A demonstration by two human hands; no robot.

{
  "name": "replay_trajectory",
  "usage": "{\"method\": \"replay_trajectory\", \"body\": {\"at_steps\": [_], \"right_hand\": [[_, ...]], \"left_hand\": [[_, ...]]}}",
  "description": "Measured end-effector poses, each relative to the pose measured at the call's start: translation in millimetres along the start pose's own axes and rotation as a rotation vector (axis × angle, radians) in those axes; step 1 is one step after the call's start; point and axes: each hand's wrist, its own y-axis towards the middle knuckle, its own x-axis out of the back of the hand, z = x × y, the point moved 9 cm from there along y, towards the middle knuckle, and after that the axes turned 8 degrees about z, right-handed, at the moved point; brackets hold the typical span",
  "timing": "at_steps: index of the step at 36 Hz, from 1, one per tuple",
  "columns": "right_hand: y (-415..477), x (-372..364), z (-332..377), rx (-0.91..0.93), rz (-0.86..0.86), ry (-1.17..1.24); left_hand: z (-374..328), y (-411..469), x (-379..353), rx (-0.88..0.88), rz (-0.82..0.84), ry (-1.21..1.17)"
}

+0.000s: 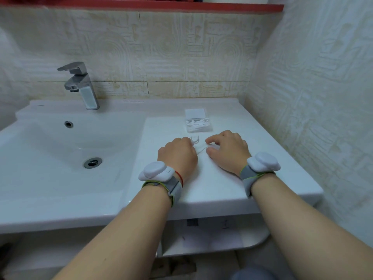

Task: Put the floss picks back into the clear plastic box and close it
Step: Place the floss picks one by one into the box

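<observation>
Left grip point(177, 156) pinching a floss pick point(195, 139); right grip point(228, 149) curled over loose picks point(201, 148) on worktop point(205, 178), hold unclear. Open clear box point(198, 126) at twelve o'clock.

1. The white tabletop point(222, 184) runs along the wall, with a sink point(50, 158) sunk into its left part.
2. A shiny tap point(84, 87) stands at the back, behind the sink.
3. On the flat right part sits a clear plastic box point(211, 126), lid up, white picks inside.
4. Loose floss picks point(195, 139) lie just in front of the box, between the left hand point(177, 154) and the right hand point(228, 150).
</observation>
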Motion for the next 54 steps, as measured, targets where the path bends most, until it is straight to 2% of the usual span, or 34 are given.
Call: {"method": "replay_trajectory", "body": {"at_steps": [7, 20, 22, 27, 35, 44, 47, 54], "right_hand": [[2.1, -2.7, 5.0, 0.038, 0.051, -0.007], [-0.8, 2.0, 4.3, 0.055, 0.082, 0.170], [-2.7, 3.1, 4.3, 0.077, 0.091, 0.282], [-8.3, 10.7, 6.7, 0.128, 0.007, 0.853], [-9.5, 8.6, 15.4, 0.039, -0.153, 0.894], [-13.2, 2.6, 15.8, 0.041, -0.132, 1.169], [-14.8, 3.0, 18.1, 0.076, -0.116, 1.193], [-19.8, 8.9, 11.4, 0.035, -0.239, 1.178]], "left_hand": [[-2.4, -0.1, -0.6, 0.010, 0.010, 0.035], [-5.3, -3.0, 0.1, -0.009, 0.056, 0.045], [-6.2, -3.3, 0.2, -0.018, 0.073, 0.027], [-10.3, -7.0, 2.4, -0.054, 0.094, -0.104], [-8.2, -7.8, 4.5, -0.051, 0.095, -0.214], [-15.2, -9.1, 3.8, -0.112, 0.094, -0.121], [-17.6, -9.4, 3.9, -0.137, 0.078, -0.100], [-29.7, -15.0, 13.7, -0.254, -0.134, 0.199]]}}
